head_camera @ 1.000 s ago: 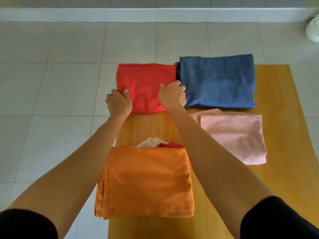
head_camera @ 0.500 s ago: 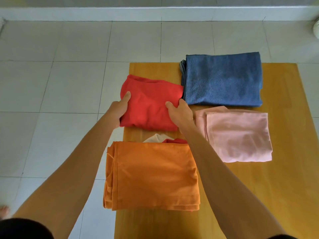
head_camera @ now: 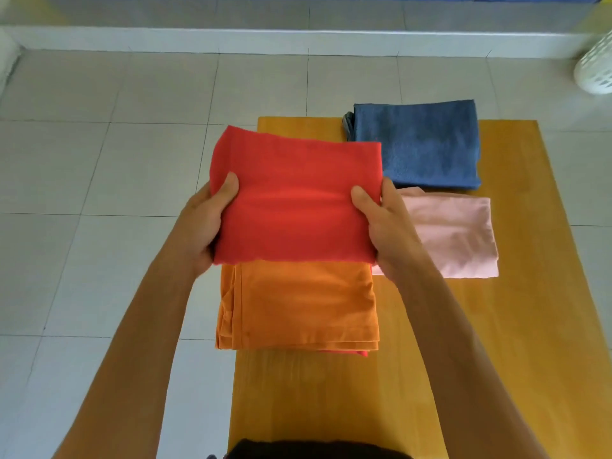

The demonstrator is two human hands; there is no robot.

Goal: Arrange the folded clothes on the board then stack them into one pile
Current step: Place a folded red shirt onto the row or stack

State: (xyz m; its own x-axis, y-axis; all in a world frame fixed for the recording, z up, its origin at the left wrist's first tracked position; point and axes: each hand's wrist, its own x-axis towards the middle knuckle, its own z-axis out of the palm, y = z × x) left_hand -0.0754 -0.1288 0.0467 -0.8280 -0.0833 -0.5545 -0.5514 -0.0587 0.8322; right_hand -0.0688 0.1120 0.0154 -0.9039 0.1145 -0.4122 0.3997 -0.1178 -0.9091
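Head view looks down on a yellow wooden board (head_camera: 480,326) lying flat on a floor (head_camera: 99,160) of pale square tiles with thin grey joints. Beyond the board the tiles run to a low white ledge (head_camera: 298,41) along the wall, with a strip of blue above it at the top edge. At the far right a white slotted basket (head_camera: 596,71) stands on the tiles, cut off by the frame.

Both hands hold a folded red cloth (head_camera: 298,200) up over the left part of the board. The left hand (head_camera: 205,226) grips its left edge, thumb on top and fingers underneath; the right hand (head_camera: 387,226) grips its right edge the same way. The cloth sits level between them, and its near edge covers the far edge of an orange folded cloth (head_camera: 298,303).

That orange piece lies on the board's left side, hanging slightly over the board's left edge onto the tiles, with a sliver of red showing under its near right corner. A folded blue towel (head_camera: 420,144) lies at the board's far edge, overlapping it slightly toward the wall. Just in front of the towel lies a folded pink cloth (head_camera: 457,236), partly hidden by the right hand. The near and right parts of the board show bare wood.
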